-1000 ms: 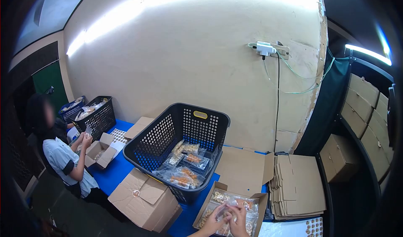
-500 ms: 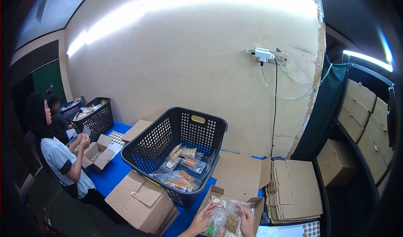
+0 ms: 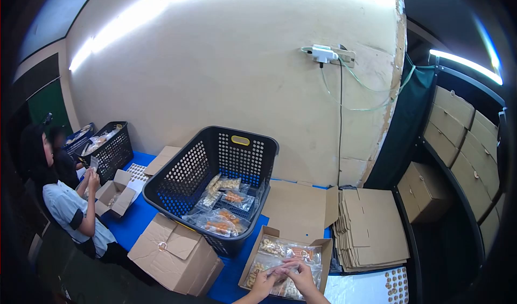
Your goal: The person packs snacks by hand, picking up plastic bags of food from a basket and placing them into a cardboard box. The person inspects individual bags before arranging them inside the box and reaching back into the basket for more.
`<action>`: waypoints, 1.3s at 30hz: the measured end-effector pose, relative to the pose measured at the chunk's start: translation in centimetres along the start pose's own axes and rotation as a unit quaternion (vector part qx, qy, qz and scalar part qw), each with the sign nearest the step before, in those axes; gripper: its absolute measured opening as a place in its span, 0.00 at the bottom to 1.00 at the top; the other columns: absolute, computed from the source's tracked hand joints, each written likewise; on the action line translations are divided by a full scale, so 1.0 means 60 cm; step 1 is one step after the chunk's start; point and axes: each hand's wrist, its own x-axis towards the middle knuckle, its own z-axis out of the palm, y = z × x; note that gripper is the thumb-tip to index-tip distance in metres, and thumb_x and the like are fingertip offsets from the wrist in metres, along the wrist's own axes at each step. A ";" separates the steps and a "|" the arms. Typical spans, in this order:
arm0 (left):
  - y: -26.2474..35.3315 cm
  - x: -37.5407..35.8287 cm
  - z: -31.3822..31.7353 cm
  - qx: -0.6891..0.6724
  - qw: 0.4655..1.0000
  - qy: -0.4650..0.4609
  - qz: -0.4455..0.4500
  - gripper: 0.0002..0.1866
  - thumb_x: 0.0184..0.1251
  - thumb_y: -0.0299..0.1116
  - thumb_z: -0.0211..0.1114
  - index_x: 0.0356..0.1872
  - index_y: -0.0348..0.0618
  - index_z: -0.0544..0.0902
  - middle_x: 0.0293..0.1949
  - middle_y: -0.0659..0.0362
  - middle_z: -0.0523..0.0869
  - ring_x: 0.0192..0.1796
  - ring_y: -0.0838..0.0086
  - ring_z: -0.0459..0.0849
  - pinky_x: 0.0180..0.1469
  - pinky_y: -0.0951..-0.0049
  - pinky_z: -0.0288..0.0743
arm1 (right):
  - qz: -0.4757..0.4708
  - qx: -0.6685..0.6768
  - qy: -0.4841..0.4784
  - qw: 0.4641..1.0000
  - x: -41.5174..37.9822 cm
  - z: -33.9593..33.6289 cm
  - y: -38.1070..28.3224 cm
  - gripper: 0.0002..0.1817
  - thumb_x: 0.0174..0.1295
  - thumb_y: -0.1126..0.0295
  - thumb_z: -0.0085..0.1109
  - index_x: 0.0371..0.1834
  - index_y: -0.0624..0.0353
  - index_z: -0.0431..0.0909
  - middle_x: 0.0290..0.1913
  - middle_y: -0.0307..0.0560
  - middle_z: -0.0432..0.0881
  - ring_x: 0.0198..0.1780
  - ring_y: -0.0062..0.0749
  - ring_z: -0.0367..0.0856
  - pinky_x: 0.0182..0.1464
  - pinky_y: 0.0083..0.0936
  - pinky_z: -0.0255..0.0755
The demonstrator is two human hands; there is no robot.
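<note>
My left hand (image 3: 264, 284) and my right hand (image 3: 300, 277) meet over an open cardboard box (image 3: 327, 255). The fingertips of both are closed, pinching the edge of a clear plastic packet (image 3: 277, 264) whose contents are partly hidden beneath them. Inside the box lie several see-through snack packets, among them one with pale curved pieces (image 3: 272, 246) and one with orange pieces (image 3: 303, 254). The box's flap lies folded back toward the wall.
Left of the box stands a black perforated basket (image 3: 186, 169) with several snack packets inside. A closed carton (image 3: 167, 255) is in front of it. Flattened cartons (image 3: 374, 228) and a sticker sheet (image 3: 397, 285) lie right. At left, another person (image 3: 75, 207) handles a small packet.
My hands have gone from spread apart over the packets to close together. The green and brown contents seen between them are no longer visible. The view has shifted, showing more of the box.
</note>
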 end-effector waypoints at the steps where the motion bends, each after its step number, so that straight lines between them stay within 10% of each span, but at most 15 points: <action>1: -0.015 0.001 -0.007 -0.020 1.000 -0.002 -0.012 0.19 0.73 0.39 0.55 0.54 0.35 0.79 0.49 0.59 0.83 0.51 0.78 0.78 0.55 0.76 0.70 | 0.000 0.066 -0.083 0.994 -0.002 -0.003 -0.011 0.11 0.55 0.73 0.66 0.41 0.65 0.81 0.41 0.45 0.81 0.48 0.29 0.77 0.54 0.28 0.68; 5: 0.035 -0.010 -0.019 0.092 0.985 -0.037 0.144 0.18 0.73 0.40 0.53 0.51 0.39 0.82 0.40 0.56 0.87 0.41 0.78 0.81 0.46 0.77 0.73 | 0.103 0.133 -0.173 0.970 -0.003 -0.027 -0.053 0.08 0.59 0.74 0.62 0.40 0.65 0.83 0.43 0.45 0.82 0.48 0.26 0.78 0.52 0.24 0.70; 10: 0.079 -0.022 -0.046 0.135 0.980 -0.099 0.113 0.18 0.74 0.39 0.50 0.54 0.39 0.80 0.41 0.50 0.86 0.44 0.75 0.83 0.50 0.78 0.73 | 0.085 0.116 -0.300 0.943 0.004 -0.050 -0.068 0.17 0.71 0.65 0.49 0.55 0.64 0.76 0.57 0.45 0.77 0.59 0.26 0.72 0.62 0.25 0.64; 16: 0.080 -0.019 -0.060 0.183 0.971 -0.121 0.090 0.22 0.74 0.38 0.51 0.59 0.32 0.73 0.48 0.49 0.84 0.52 0.72 0.81 0.57 0.75 0.69 | 0.041 0.096 -0.256 0.961 0.001 -0.043 -0.077 0.20 0.73 0.62 0.43 0.59 0.62 0.74 0.61 0.44 0.75 0.62 0.28 0.69 0.66 0.28 0.60; 22: 0.089 -0.003 -0.055 0.239 0.952 0.066 0.181 0.27 0.68 0.38 0.59 0.63 0.33 0.68 0.56 0.44 0.78 0.57 0.62 0.78 0.60 0.69 0.69 | 0.052 0.089 -0.118 0.988 0.004 -0.044 -0.095 0.21 0.73 0.61 0.42 0.62 0.60 0.72 0.60 0.43 0.77 0.62 0.28 0.70 0.66 0.28 0.59; 25: 0.080 0.007 -0.048 0.323 0.918 -0.033 0.227 0.30 0.65 0.36 0.62 0.65 0.33 0.66 0.58 0.43 0.76 0.61 0.60 0.76 0.62 0.68 0.67 | -0.073 -0.003 -0.132 0.989 -0.003 -0.024 -0.101 0.21 0.72 0.61 0.43 0.62 0.59 0.72 0.61 0.45 0.76 0.64 0.33 0.70 0.67 0.30 0.57; 30: 0.025 0.017 -0.024 0.141 0.972 -0.007 0.187 0.31 0.59 0.33 0.69 0.61 0.30 0.71 0.61 0.45 0.74 0.63 0.65 0.73 0.64 0.68 0.65 | -0.146 -0.047 -0.159 0.975 0.001 -0.019 -0.097 0.22 0.68 0.60 0.50 0.63 0.54 0.72 0.65 0.50 0.71 0.69 0.39 0.64 0.68 0.37 0.52; 36: 0.025 0.010 -0.013 0.113 0.989 -0.029 0.086 0.19 0.64 0.37 0.64 0.53 0.39 0.80 0.51 0.47 0.83 0.58 0.63 0.79 0.64 0.65 0.65 | -0.095 -0.028 0.141 0.985 -0.003 0.009 -0.073 0.12 0.55 0.70 0.66 0.43 0.59 0.82 0.47 0.44 0.79 0.49 0.36 0.74 0.60 0.32 0.61; 39: 0.017 0.014 -0.032 0.164 0.982 -0.022 0.094 0.16 0.69 0.38 0.59 0.51 0.40 0.82 0.47 0.47 0.85 0.58 0.65 0.78 0.63 0.66 0.66 | -0.065 -0.057 -0.026 0.996 0.004 -0.029 -0.047 0.08 0.53 0.71 0.68 0.36 0.60 0.83 0.44 0.44 0.80 0.50 0.33 0.74 0.59 0.31 0.62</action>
